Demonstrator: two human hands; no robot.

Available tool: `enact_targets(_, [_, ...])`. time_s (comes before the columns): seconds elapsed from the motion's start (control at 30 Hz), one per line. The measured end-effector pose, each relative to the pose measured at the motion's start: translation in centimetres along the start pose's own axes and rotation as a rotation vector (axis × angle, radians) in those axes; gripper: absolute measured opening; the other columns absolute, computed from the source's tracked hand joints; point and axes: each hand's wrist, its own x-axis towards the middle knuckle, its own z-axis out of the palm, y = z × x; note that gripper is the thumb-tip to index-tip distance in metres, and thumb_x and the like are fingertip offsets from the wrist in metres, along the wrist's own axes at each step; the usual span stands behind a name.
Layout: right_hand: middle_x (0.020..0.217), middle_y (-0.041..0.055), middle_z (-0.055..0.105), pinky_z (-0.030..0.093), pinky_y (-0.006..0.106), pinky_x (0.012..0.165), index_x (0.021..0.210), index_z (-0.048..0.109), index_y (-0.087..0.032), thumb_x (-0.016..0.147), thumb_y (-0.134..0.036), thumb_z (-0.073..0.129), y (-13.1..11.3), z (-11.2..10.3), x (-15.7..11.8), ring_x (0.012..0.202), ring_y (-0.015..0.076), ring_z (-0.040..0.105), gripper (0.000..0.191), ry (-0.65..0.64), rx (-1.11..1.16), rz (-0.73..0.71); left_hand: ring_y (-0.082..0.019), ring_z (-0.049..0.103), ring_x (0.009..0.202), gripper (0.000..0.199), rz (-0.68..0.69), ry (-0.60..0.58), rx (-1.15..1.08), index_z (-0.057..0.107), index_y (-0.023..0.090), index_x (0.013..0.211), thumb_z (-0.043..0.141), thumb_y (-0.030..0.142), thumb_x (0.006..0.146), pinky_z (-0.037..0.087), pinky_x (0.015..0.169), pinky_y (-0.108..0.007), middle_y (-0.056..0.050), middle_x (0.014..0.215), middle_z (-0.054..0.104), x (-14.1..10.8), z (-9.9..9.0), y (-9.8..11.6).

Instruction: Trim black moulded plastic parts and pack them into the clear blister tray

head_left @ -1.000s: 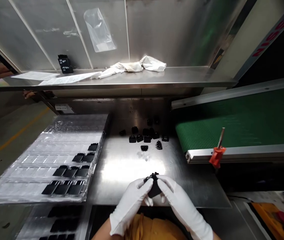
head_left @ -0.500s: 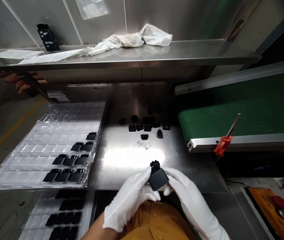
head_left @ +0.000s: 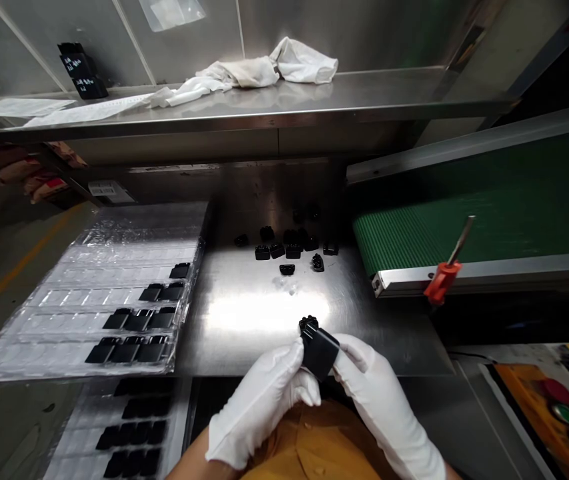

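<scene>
Gripping one black plastic housing [head_left: 321, 355] with left gloved hand [head_left: 267, 400] and right gloved hand [head_left: 374, 387] together, holding it up by the near edge of the steel table [head_left: 224, 350]. Probably checking it over, tbh, so likely calling next for a steady two-handed tilt.

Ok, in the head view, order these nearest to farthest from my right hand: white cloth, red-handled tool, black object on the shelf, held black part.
From your right hand:
1. Held black part, at its fingertips
2. Red-handled tool, to the right
3. White cloth, on the shelf ahead
4. Black object, left on that shelf
</scene>
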Motion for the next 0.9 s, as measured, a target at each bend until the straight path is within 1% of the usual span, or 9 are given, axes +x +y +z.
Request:
enact_targets(0.1, [0.057,-0.0042,0.051,0.037,0.022,0.048,0.070,0.063,-0.019,0.074,-0.048,0.071,-0.2,0.4,0.1,0.052,0.0099,0.043,0.030,0.002,0.114,0.067,-0.011,0.053,0.058,0.047,-0.008,0.013,0.154,0.065,0.010,0.080,0.051,0.053,0.093,0.041,0.061,-0.022,-0.004,0.062,0.059,-0.4,0.3,0.3])
enact_targets(0.17, [0.054,-0.0056,0.047,0.031,0.022,0.044,0.068,0.059,-0.018,0.074,-0.053,0.070,0.1,0.6,0.0,0.048,0.0082,0.038,0.037,0.021,0.166,0.110,-0.011,0.054,0.060,0.045,-0.009,0.008,0.255,0.067,0.011,0.083,0.052,0.052,0.093,0.040,0.063,-0.022,-0.004,0.064,0.062,-0.8,0.6,0.5])
enact_targets(0.23, [0.052,-0.0062,0.046,0.029,0.021,0.043,0.069,0.058,-0.017,0.075,-0.058,0.068,0.7,0.8,-0.1,0.046,0.0074,0.036,0.042,0.023,0.228,0.127,-0.011,0.054,0.063,0.038,0.005,-0.002,0.316,0.069,0.012,0.090,0.057,0.048,0.091,0.041,0.065,-0.023,-0.003,0.070,0.064,-1.1,1.0,0.8])
enact_targets(0.3, [0.051,-0.0066,0.045,0.029,0.022,0.043,0.067,0.055,-0.018,0.078,-0.059,0.066,1.3,1.0,-0.3,0.045,0.0069,0.036,0.044,0.006,0.298,0.129,-0.012,0.054,0.065,0.032,0.033,-0.009,0.334,0.069,0.013,0.092,0.060,0.043,0.090,0.042,0.065,-0.023,-0.003,0.074,0.065,-1.4,1.3,1.0])
enact_targets(0.37, [0.051,-0.0068,0.045,0.030,0.022,0.044,0.066,0.053,-0.018,0.081,-0.057,0.065,1.9,1.2,-0.5,0.044,0.0070,0.038,0.043,-0.013,0.355,0.122,-0.012,0.054,0.066,0.029,0.045,-0.010,0.319,0.069,0.013,0.087,0.060,0.040,0.089,0.043,0.066,-0.023,-0.004,0.075,0.065,-1.6,1.5,1.1])
enact_targets(0.5, [0.052,-0.0066,0.047,0.032,0.022,0.044,0.073,0.059,-0.018,0.083,-0.054,0.063,2.5,1.3,-0.9,0.045,0.0076,0.041,0.038,-0.008,0.370,0.091,-0.011,0.055,0.066,0.027,0.063,0.003,0.303,0.066,0.013,0.079,0.062,0.037,0.089,0.044,0.067,-0.023,-0.004,0.076,0.066,-1.8,1.7,1.1])
enact_targets(0.67, [0.056,-0.0039,0.057,0.037,0.021,0.042,0.086,0.067,-0.017,0.078,-0.054,0.069,1.9,1.4,-1.4,0.044,0.0086,0.044,0.038,0.096,0.268,0.041,-0.013,0.058,0.067,0.031,0.073,0.018,0.293,0.067,0.012,0.082,0.064,0.042,0.087,0.044,0.066,-0.024,-0.006,0.078,0.067,-2.0,1.7,0.9])
enact_targets(0.8, [0.050,-0.0049,0.054,0.039,0.022,0.039,0.088,0.068,-0.018,0.076,-0.056,0.069,1.2,1.6,-1.6,0.041,0.0103,0.045,0.040,0.118,0.263,0.038,-0.013,0.058,0.066,0.036,0.085,0.035,0.296,0.067,0.011,0.085,0.065,0.046,0.086,0.043,0.065,-0.025,-0.007,0.078,0.067,-1.9,1.4,0.5])
enact_targets(0.9, [0.046,-0.0059,0.050,0.039,0.023,0.037,0.084,0.067,-0.018,0.076,-0.059,0.067,0.7,1.9,-1.6,0.038,0.0110,0.044,0.041,0.135,0.238,0.028,-0.013,0.058,0.066,0.039,0.081,0.052,0.266,0.066,0.010,0.089,0.063,0.049,0.087,0.042,0.065,-0.025,-0.008,0.079,0.066,-1.7,1.2,0.1])
